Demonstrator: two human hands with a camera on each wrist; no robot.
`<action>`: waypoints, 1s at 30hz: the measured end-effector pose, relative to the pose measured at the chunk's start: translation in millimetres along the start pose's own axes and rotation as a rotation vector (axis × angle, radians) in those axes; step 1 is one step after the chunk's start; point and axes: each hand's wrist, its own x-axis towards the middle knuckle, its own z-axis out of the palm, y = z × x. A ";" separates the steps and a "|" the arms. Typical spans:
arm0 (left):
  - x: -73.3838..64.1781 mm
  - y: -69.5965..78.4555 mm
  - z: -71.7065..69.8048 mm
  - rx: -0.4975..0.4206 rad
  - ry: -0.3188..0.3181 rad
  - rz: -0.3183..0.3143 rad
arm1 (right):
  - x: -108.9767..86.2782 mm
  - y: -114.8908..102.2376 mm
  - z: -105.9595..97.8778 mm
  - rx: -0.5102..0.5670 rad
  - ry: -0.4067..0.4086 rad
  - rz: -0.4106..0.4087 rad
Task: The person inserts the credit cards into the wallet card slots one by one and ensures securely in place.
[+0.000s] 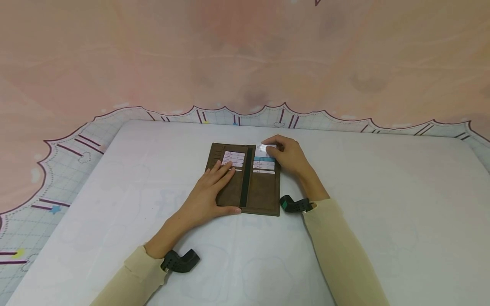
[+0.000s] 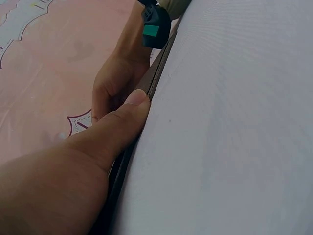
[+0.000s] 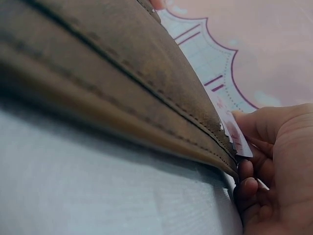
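Note:
A brown wallet point(image 1: 264, 193) lies spread open on the white table, with several cards point(image 1: 234, 158) in the slots of its left half and more in its right half. My left hand point(image 1: 206, 191) rests on the left half, fingers extended across it and thumb along the lower edge; the left wrist view shows that thumb point(image 2: 124, 120) against the wallet's side. At the top of the right half, my right hand point(image 1: 287, 155) pinches a white card point(image 1: 261, 152) between thumb and fingers. In the right wrist view, the card point(image 3: 234, 134) stands partly out of the wallet's slots.
A white cloth with faint prints covers the table point(image 1: 383, 204). Behind it hangs a pink curtain point(image 1: 237, 55) with a scalloped, patterned border. Black wrist-worn devices sit on the left wrist point(image 1: 180, 260) and the right wrist point(image 1: 294, 205).

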 end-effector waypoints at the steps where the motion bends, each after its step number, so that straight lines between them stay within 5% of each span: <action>1: -0.1 -0.1 0.0 0.000 0.001 0.000 | 0.0 -0.3 -0.1 0.001 -0.001 0.002; 30: -0.6 0.3 -0.1 -0.008 0.003 -0.005 | -1.5 -1.5 -0.6 0.002 -0.015 0.016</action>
